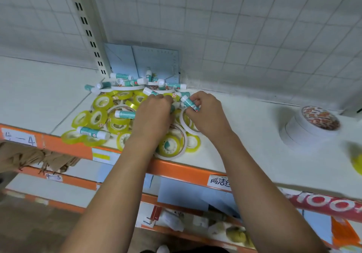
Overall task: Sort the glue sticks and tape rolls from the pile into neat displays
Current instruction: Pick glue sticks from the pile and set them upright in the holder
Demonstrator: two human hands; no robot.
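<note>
While the pile of yellow-green clear tape rolls and teal-and-white glue sticks [109, 111] crowds the left-centre of the white shelf board [244, 135], spreading from the back corner out to the orange front rail [176, 169], bare board lies to its right, up to a stack of wide white tape rolls with a printed top [309, 129] standing well apart. Several rolls sit right at the front lip. A slotted grey metal upright [86, 27] and a pale blue flat packet [141, 62] box the pile in at the back. The right hand [205, 113] is at the pile's right edge, thumb and fingers curled, pinching one white-capped teal glue stick [189, 102] over the rolls, cap pointing away. The left hand [154, 111] is knuckles-up over the pile's middle, fingers curled down among the rolls; the fingertips are hidden, so can't tell whether it grips anything. A yellow blob [357, 162] at the right frame edge is cut off and blurred, unidentifiable. Lower shelves are too blurred to read.
</note>
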